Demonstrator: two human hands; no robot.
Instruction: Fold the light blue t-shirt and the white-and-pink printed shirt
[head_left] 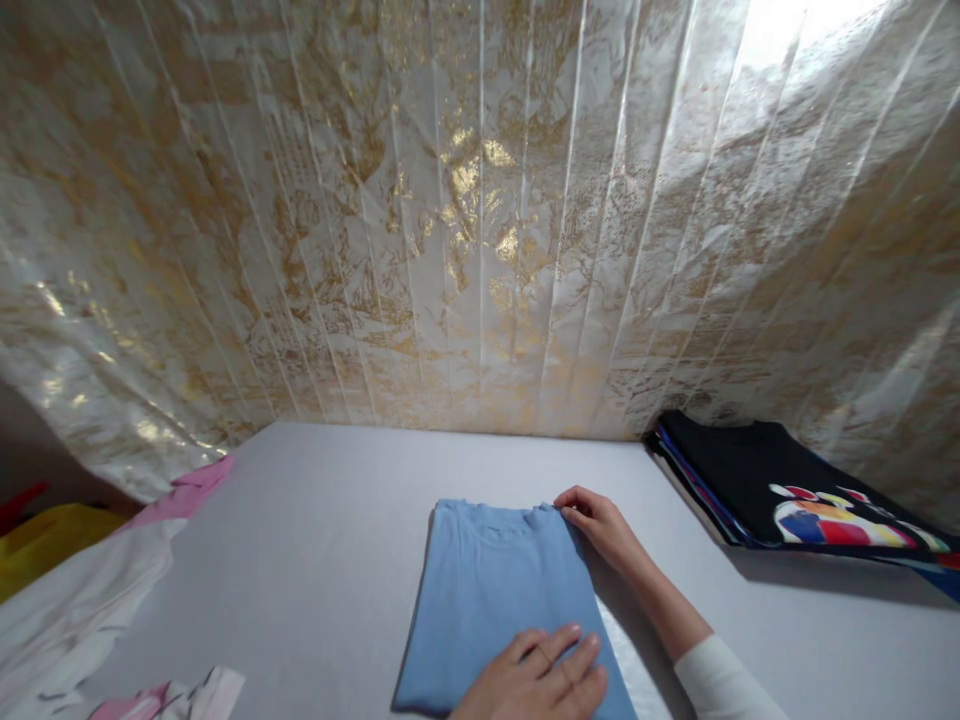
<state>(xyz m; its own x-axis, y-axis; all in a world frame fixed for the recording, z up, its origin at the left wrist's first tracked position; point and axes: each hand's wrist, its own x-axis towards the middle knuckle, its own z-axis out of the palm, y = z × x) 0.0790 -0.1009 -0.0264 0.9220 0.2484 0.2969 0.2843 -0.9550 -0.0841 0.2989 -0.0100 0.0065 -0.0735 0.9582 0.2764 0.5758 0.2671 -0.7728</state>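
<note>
I'm mid-fold on the blue shirt point(499, 600) — left hand point(536, 685) flat on its near hem, right hand point(600, 527) pinching its far corner, which next needs squaring.

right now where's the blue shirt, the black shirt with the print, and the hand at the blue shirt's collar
blue shirt point(495, 590), head view, middle of its folded front
black shirt point(757, 465), head view, plain black part above the coloured print
right hand point(600, 525), head view, back of the hand, fingertips at the shirt's far right corner
</note>
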